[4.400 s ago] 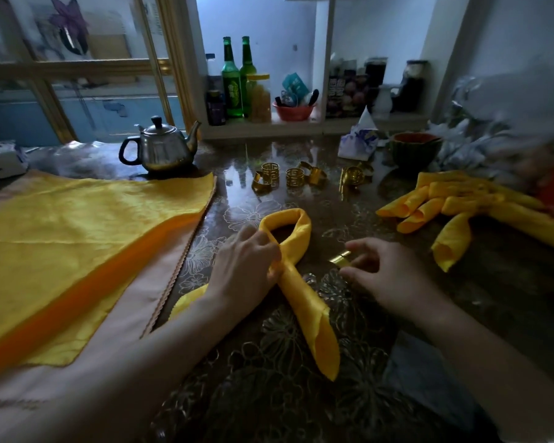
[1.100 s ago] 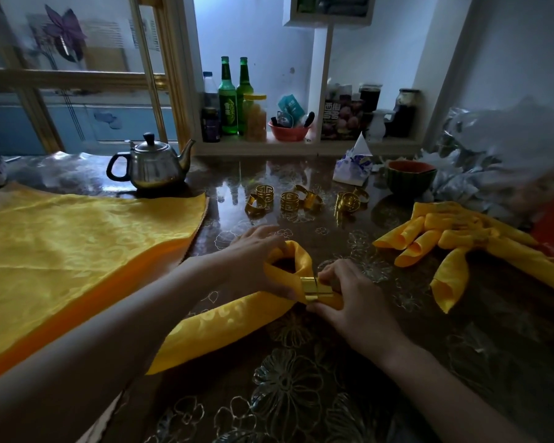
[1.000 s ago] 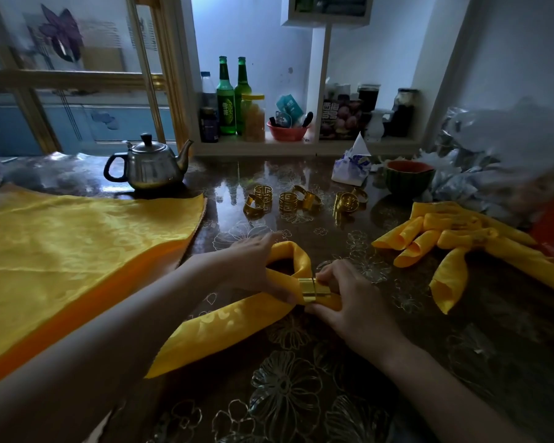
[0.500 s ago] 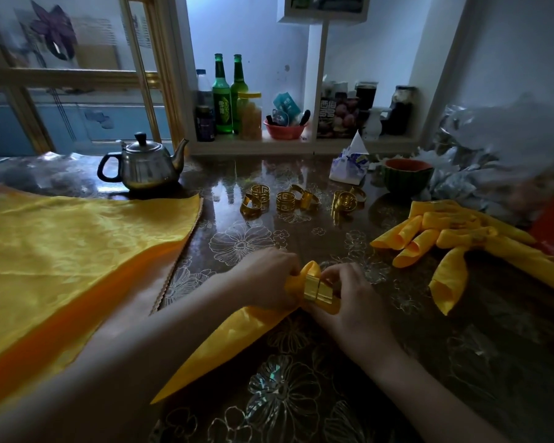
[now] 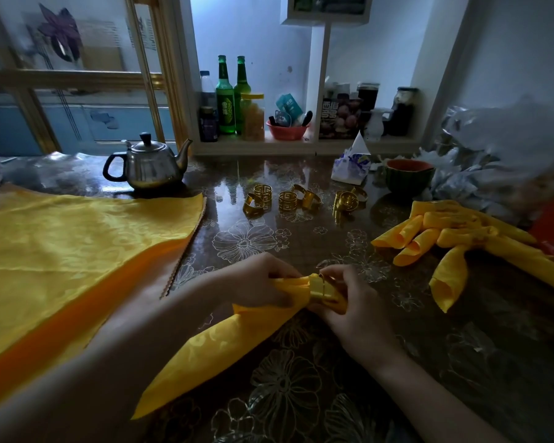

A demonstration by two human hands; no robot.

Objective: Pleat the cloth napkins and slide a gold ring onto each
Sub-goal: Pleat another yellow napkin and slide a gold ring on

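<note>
The left hand [image 5: 263, 279] squeezes the folded end of a yellow napkin [image 5: 224, 343] lying on the desk [image 5: 301, 394]. The right hand [image 5: 355, 311] pinches a gold ring [image 5: 317, 287] that sits around the napkin, between both hands. Spare rings [image 5: 287, 199] lie farther back. Rolled napkins [image 5: 445, 238] rest on the right.

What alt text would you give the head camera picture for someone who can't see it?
The left hand grips a folded yellow napkin while the right hand holds a gold ring around its end, on a dark flowered table. Beyond lie spare rings, a teapot and more rolled napkins.
</note>
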